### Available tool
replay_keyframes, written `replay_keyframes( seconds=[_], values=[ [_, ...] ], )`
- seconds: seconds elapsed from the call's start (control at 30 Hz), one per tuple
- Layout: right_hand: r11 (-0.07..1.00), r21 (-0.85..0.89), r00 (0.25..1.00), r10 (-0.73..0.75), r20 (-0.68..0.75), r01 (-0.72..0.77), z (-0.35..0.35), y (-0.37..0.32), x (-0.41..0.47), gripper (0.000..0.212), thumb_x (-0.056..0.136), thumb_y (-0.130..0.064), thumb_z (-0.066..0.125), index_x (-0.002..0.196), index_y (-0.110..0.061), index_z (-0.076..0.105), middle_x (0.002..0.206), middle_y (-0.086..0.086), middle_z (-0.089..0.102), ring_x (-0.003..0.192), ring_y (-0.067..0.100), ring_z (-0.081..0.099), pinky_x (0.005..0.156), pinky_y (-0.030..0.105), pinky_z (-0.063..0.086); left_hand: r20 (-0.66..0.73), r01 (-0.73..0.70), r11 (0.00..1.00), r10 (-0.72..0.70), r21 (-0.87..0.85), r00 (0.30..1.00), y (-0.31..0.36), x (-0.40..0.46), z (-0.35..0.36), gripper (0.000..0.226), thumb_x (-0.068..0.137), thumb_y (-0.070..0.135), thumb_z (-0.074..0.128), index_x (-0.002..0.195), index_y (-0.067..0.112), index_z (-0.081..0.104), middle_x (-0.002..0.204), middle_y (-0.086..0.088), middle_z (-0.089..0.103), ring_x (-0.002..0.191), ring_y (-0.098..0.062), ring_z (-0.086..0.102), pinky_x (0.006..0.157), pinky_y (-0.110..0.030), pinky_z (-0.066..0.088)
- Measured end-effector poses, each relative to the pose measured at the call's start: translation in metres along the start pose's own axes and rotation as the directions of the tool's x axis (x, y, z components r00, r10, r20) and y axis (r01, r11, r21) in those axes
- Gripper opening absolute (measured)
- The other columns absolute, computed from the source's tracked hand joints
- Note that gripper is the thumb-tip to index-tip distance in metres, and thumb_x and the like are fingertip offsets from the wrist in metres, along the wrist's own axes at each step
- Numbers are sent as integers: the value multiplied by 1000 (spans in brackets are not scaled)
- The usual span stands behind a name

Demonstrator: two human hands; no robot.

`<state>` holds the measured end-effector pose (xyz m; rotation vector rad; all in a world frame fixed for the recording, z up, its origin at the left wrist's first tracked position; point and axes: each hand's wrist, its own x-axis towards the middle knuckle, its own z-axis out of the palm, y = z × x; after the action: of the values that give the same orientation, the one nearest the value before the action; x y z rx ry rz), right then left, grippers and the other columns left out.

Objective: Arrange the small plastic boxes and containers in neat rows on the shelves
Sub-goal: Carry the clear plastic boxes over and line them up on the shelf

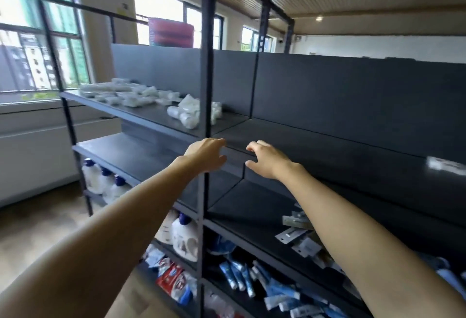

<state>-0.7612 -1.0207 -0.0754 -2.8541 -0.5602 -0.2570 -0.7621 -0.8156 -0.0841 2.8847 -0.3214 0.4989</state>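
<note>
Just now both hands reach toward the top shelf's front edge, left hand and right hand each with grip apart, fingers loosely curled, holding nothing. White containers lie scattered at the shelf's left end.

Head view, single, wide-angle: worn at head height, faced forward and slightly down onto a dark metal shelving unit, seen obliquely so its shelves receded to the left toward the windows. Stood close: both forearms reached in from the bottom edge, left hand and right hand near frame centre beside an upright post. Ceiling showed at top, lower shelves at bottom. Edges bowed and blurred. No second view shared the scene.
</note>
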Motion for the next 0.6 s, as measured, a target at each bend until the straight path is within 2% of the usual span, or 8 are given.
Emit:
replay_keyframes(
  seconds=[0.2, 0.3, 0.5, 0.6],
  values=[
    [994, 43, 994, -102, 29, 101, 27, -84, 24, 48, 98, -38, 56, 142, -21, 45, 143, -1, 45, 127, 24, 50, 99, 46, 48, -20, 97, 990, -96, 98, 995, -81, -47, -26, 44, 94, 47, 52, 134, 27, 53, 134, 0, 60, 119, -27, 58, 93, -39, 50],
    [991, 36, 991, -131, 29, 129, 37, -112, 33, 49, 99, -38, 55, 143, -19, 45, 144, 2, 45, 128, 25, 49, 97, 42, 47, -36, 119, 985, -115, 126, 993, -107, -56, -35, 44, 95, 48, 51, 134, 28, 53, 133, -1, 61, 117, -28, 59, 90, -39, 52],
    [985, 33, 984, -173, 41, 172, 47, -142, 65, 52, 100, -37, 54, 147, -18, 40, 148, 2, 42, 132, 24, 46, 101, 41, 45, -35, 128, 980, -124, 153, 992, -140, -45, -37, 41, 98, 53, 45, 130, 31, 56, 125, -1, 66, 109, -24, 63, 84, -38, 54],
    [981, 48, 981, -191, 33, 189, 51, -148, 95, 58, 100, -38, 55, 151, -18, 36, 152, 3, 39, 138, 24, 41, 107, 42, 42, -45, 121, 973, -114, 198, 992, -156, -28, -39, 41, 99, 54, 42, 129, 31, 58, 125, -2, 66, 112, -24, 63, 88, -38, 50]
  ],
)
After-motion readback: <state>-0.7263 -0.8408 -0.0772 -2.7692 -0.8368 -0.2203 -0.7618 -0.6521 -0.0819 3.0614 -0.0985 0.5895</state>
